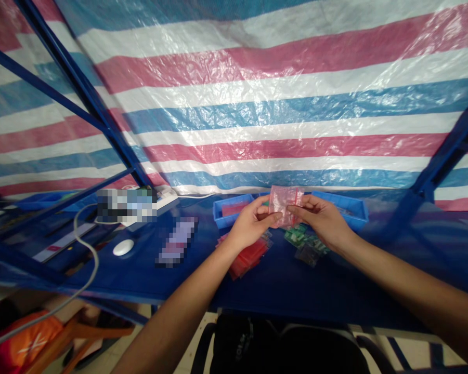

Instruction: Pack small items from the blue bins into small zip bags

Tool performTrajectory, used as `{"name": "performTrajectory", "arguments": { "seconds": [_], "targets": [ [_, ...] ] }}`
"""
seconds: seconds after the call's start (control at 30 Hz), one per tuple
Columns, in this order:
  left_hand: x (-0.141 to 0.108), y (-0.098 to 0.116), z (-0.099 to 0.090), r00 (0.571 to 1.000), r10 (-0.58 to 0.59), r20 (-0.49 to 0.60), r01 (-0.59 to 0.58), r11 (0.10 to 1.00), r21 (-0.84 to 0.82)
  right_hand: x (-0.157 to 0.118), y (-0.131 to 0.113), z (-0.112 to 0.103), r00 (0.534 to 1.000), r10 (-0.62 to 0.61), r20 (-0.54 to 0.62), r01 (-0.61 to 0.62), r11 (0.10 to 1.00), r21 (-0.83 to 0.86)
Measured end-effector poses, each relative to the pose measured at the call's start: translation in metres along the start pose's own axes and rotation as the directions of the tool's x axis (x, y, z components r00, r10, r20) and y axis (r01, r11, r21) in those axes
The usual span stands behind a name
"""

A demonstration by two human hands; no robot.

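A small clear zip bag with a red seal strip is held up above the blue table, pinched at both sides. My left hand grips its left edge between thumb and fingers. At the strip side, my right hand has its thumb and fingers closed on the bag. What lies inside the bag I cannot make out. Below my left hand rests a pile of red plastic bags. Under my right hand lie several small green packets, with a dark clear packet beside them.
Behind my hands stand a left blue bin with red bags and a right blue bin. A white mouse-like object, a blurred-out phone-like slab and a white power strip lie leftward. A grey cable hangs over the table edge.
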State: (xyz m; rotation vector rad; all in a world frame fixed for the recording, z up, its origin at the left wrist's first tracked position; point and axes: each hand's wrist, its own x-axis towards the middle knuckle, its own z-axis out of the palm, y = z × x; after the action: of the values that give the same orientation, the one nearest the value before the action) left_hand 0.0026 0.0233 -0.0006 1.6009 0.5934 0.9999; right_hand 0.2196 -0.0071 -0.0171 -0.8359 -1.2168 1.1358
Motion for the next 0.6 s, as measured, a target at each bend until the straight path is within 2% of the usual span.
{"name": "performTrajectory", "arguments": {
  "seconds": [0.23,0.4,0.6],
  "targets": [
    [-0.002,-0.0018,-0.0023,1.0,-0.008,0.011,0.007,0.998,0.061,0.0003,-0.0019,0.0021,0.998,0.008,0.061,-0.009,1.0,0.01],
    [-0.0032,-0.0002,-0.002,0.999,-0.034,0.016,0.033,0.999,0.023,0.0005,0.0001,0.0016,0.999,0.004,0.042,-0.004,1.0,0.005],
    [-0.0039,0.0055,0.0029,1.0,-0.009,0.015,0.009,1.0,-0.023,-0.0002,-0.0026,0.0027,1.0,-0.003,0.027,0.003,1.0,-0.001]
  ]
}}
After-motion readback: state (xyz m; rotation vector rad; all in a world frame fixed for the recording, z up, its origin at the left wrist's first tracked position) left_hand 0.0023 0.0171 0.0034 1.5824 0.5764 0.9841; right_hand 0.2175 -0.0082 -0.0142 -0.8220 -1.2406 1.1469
